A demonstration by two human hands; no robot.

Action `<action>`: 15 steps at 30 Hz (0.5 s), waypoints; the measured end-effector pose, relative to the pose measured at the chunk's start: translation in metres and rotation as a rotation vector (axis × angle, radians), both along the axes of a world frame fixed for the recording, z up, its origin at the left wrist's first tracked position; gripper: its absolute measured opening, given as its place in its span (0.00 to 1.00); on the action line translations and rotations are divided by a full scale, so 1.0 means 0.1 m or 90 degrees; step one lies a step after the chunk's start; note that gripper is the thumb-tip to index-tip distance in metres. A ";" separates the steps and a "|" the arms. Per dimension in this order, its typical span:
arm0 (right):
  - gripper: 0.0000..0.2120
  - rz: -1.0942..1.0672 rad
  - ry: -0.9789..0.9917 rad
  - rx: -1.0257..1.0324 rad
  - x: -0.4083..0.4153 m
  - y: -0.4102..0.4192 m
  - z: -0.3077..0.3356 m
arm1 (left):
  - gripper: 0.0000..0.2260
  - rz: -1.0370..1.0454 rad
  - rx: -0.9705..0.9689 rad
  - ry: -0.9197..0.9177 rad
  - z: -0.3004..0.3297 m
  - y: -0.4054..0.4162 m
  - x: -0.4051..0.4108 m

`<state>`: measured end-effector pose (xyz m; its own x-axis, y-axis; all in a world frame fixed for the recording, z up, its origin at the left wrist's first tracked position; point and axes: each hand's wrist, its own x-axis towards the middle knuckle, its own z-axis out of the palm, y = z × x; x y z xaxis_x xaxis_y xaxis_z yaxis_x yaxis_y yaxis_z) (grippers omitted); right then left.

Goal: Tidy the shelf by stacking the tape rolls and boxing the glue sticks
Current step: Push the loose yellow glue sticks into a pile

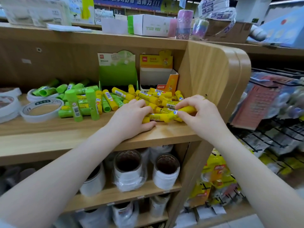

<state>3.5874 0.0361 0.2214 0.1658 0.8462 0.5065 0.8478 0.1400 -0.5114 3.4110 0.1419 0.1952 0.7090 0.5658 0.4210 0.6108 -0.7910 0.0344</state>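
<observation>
Yellow glue sticks (148, 96) lie in a loose heap on the wooden shelf (82, 139), in front of an open yellow display box (156, 76). Green glue sticks (77, 102) are scattered to their left, before an open green display box (117, 74). White tape rolls (41, 111) lie flat at the far left. My left hand (131, 119) curls over yellow sticks at the heap's front edge. My right hand (200, 112) pinches a yellow glue stick (185, 110) between thumb and fingers.
The shelf's curved wooden side panel (213, 71) stands just right of my right hand. Wrapped tape rolls (130, 170) fill the shelf below. A white and green carton (148, 25) and pastel rolls sit on top. A wire rack (271, 129) of packets hangs at right.
</observation>
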 end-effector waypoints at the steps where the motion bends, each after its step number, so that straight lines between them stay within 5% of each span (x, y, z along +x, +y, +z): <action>1: 0.07 -0.003 -0.007 -0.021 0.01 0.01 -0.01 | 0.22 0.013 0.004 0.006 0.00 -0.01 -0.01; 7: 0.18 -0.039 0.010 -0.012 -0.05 0.24 0.05 | 0.33 -0.005 -0.034 -0.028 0.06 -0.03 -0.12; 15: 0.17 -0.032 -0.012 0.065 -0.20 0.37 -0.16 | 0.20 0.043 -0.116 -0.067 0.06 -0.10 -0.49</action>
<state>3.5674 0.0736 0.2050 0.1971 0.7804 0.5933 0.8645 0.1471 -0.4807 3.3622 0.1317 0.2017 0.6245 0.6839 0.3773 0.6476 -0.7234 0.2393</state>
